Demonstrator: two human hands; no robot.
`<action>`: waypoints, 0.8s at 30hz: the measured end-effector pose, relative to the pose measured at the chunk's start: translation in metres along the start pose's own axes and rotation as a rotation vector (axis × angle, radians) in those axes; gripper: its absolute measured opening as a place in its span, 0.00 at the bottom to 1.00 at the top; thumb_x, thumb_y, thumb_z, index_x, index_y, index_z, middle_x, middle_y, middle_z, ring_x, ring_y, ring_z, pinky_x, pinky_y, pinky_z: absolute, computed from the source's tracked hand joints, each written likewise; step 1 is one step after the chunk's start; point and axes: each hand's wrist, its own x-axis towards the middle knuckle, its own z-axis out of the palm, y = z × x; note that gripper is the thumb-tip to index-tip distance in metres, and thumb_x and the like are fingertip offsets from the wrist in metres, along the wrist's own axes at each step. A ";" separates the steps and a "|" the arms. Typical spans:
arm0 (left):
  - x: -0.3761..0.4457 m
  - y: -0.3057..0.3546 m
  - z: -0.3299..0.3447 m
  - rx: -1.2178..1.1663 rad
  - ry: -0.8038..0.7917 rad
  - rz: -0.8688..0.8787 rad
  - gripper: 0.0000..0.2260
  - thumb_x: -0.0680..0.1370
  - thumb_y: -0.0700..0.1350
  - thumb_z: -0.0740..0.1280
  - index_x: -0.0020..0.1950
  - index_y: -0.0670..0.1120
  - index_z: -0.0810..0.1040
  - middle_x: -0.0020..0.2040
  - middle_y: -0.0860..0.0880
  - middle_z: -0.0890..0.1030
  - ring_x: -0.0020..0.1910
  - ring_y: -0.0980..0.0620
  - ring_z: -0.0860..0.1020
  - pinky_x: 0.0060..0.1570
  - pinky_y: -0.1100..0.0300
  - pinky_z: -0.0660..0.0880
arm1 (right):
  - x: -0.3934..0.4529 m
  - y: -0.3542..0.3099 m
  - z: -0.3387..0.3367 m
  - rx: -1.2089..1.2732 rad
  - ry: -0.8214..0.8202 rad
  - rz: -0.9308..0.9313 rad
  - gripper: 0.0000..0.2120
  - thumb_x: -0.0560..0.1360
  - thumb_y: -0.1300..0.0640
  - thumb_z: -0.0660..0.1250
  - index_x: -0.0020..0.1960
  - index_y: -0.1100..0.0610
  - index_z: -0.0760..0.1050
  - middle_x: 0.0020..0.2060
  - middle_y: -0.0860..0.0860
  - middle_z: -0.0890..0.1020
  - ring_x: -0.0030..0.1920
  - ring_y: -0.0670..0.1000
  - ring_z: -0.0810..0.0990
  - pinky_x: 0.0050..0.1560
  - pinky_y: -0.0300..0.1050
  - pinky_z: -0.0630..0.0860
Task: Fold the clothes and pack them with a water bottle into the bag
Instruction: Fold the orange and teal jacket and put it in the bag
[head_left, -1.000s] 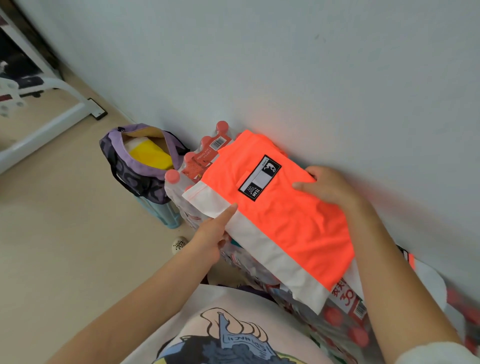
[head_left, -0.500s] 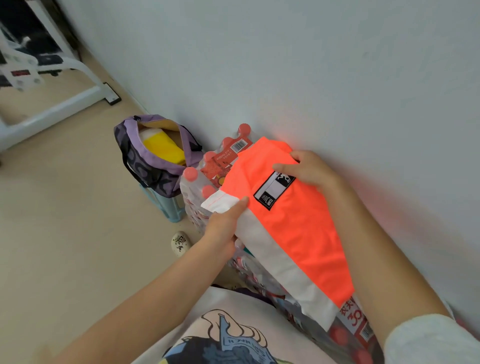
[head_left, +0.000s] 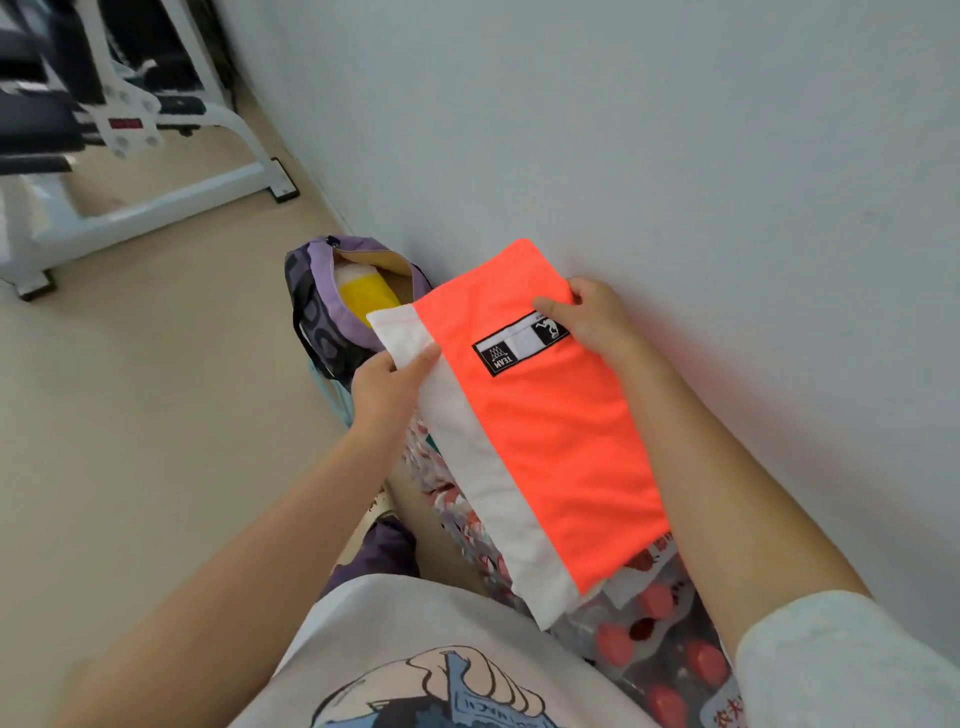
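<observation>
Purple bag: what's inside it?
The purple bag is open; a yellow folded item with something white above it shows. The orange garment covers its near side; deeper contents hidden.

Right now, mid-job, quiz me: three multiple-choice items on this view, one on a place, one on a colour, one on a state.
1. Where is the bag?
A. On the floor by the wall, beyond the folded garment
B. On the person's lap
C. Hanging on the white frame

2. What colour is the item showing inside the bag?
A. Blue
B. Yellow
C. Green

3. How is the folded garment held?
A. Left hand only
B. Lying on the floor, untouched
C. Gripped by both hands

Answers:
1 A, it sits on the floor against the wall past the garment's far edge.
2 B, a yellow item shows in the open mouth.
3 C, the left hand pinches the white band and the right hand grips near the label.
</observation>
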 end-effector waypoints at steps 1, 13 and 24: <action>-0.001 -0.004 -0.001 0.008 -0.008 0.005 0.11 0.74 0.51 0.74 0.41 0.45 0.80 0.38 0.51 0.83 0.39 0.50 0.79 0.36 0.56 0.78 | 0.000 0.002 0.000 -0.066 0.025 0.012 0.15 0.73 0.49 0.74 0.50 0.59 0.76 0.43 0.52 0.79 0.44 0.51 0.75 0.43 0.47 0.72; -0.077 -0.058 0.009 -0.268 -0.443 -0.472 0.14 0.76 0.50 0.72 0.60 0.47 0.81 0.55 0.49 0.85 0.53 0.50 0.84 0.50 0.56 0.81 | -0.075 0.065 -0.014 -0.222 0.192 0.005 0.15 0.71 0.47 0.75 0.47 0.52 0.73 0.38 0.44 0.76 0.43 0.53 0.77 0.43 0.46 0.69; -0.089 -0.043 0.029 -0.358 -0.284 -0.524 0.15 0.73 0.44 0.76 0.58 0.42 0.81 0.53 0.46 0.85 0.53 0.45 0.84 0.61 0.47 0.77 | -0.089 0.073 -0.029 0.158 -0.071 0.208 0.09 0.74 0.53 0.74 0.48 0.59 0.81 0.41 0.51 0.82 0.42 0.50 0.78 0.41 0.44 0.72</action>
